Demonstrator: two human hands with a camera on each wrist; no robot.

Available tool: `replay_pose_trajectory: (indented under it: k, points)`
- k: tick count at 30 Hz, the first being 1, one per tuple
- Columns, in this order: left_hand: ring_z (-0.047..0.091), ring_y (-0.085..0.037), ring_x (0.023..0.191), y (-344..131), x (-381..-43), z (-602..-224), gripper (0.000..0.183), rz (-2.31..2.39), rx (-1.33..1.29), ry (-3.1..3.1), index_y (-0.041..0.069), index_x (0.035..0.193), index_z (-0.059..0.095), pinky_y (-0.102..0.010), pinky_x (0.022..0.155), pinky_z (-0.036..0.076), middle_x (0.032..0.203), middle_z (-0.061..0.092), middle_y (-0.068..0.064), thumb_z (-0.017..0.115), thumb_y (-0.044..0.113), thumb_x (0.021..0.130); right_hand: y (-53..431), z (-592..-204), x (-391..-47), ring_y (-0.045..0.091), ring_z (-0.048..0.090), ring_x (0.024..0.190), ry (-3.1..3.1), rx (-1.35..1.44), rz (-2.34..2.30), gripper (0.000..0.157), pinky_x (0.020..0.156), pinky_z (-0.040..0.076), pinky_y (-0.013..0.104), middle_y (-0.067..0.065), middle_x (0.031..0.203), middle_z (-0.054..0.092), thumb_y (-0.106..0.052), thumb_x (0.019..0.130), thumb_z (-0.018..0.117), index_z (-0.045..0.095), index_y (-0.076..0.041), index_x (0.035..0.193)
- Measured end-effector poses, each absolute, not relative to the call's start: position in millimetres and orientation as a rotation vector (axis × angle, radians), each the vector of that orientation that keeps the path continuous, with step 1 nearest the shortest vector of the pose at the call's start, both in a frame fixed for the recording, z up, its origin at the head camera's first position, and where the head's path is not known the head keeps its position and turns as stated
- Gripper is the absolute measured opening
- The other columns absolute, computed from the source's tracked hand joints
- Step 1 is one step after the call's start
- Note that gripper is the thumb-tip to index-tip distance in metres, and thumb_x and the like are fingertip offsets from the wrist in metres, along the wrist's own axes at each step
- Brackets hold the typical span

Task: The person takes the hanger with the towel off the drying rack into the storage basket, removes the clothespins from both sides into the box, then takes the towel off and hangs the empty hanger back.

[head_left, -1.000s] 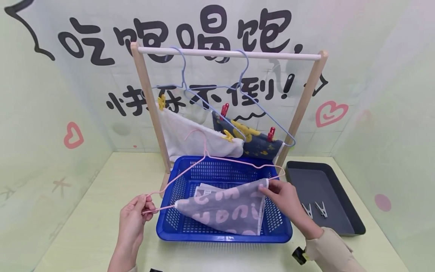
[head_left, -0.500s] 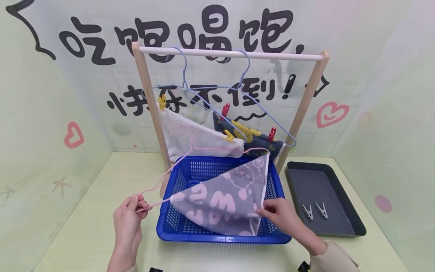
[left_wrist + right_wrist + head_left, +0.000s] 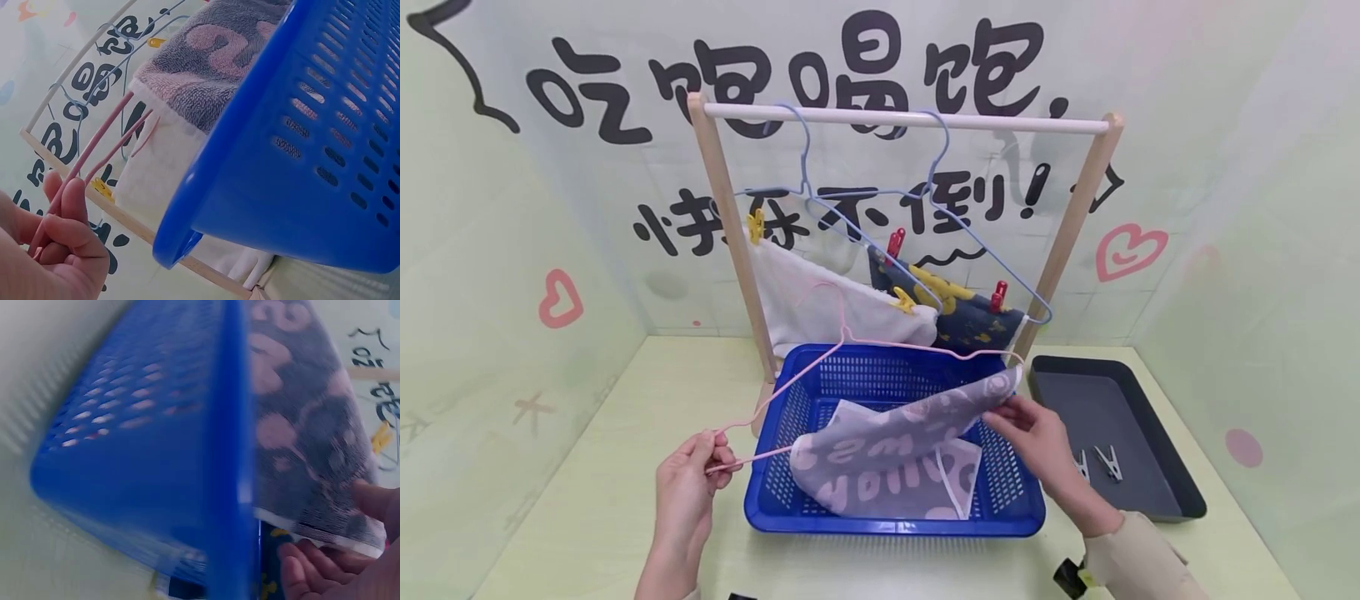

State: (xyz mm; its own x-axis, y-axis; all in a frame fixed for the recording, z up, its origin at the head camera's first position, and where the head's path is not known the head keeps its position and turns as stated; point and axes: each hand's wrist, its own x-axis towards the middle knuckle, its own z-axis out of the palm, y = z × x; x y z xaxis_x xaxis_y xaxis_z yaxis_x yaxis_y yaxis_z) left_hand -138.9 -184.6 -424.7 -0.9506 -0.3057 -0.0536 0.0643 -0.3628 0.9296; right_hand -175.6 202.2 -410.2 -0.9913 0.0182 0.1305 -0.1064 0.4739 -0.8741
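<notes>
My left hand (image 3: 688, 483) grips the left end of a pink wire hanger (image 3: 797, 375), fingers curled round the wire in the left wrist view. A grey towel (image 3: 880, 454) with pink lettering is draped over the hanger's lower bar, above a blue mesh basket (image 3: 895, 525). At the towel's upper right corner, my right hand (image 3: 1037, 437) pinches the white-trimmed edge. The right wrist view has the thumb on top of the cloth and the fingers under its edge. A lower part of the towel spreads inside the basket.
Behind the basket, a wooden rack with a white rail (image 3: 902, 118) bears two blue hangers. A white towel (image 3: 820, 292) with yellow clips and a navy towel (image 3: 977, 321) with red clips hang there. A dark grey tray (image 3: 1131, 417) with metal clips (image 3: 1108, 462) stands right.
My right hand has shifted up along the towel, first lower on its edge and now near the upper right corner. The hanger swung left, then back right. The towel's front has folded over.
</notes>
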Motion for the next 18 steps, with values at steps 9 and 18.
replay_pose_trajectory:
  k: [9,18]
  points:
    - [0.053,-0.005,0.052,-182.1,-138.5,-424.2,0.031,-2.364,0.348,-1.659,0.013,0.074,0.062,-0.015,0.047,0.038,0.06,0.057,0.004,0.046,0.022,0.099,201.8,-405.8,-182.4,0.017,0.051,0.068,-2.505,-0.071,1.661,0.024,0.059,0.041,0.021,0.008,0.076,0.063,-0.015,0.087,0.068,0.067,0.006,0.099]
    - [0.051,-0.007,0.05,-181.9,-140.7,-418.2,0.035,-2.337,0.514,-1.565,0.009,0.072,0.061,-0.017,0.046,0.036,0.059,0.057,0.001,0.042,0.014,0.101,205.9,-413.5,-167.6,0.011,0.054,0.058,-2.757,0.246,1.436,0.017,0.052,0.043,0.021,0.006,0.069,0.066,-0.016,0.081,0.073,0.07,0.001,0.081]
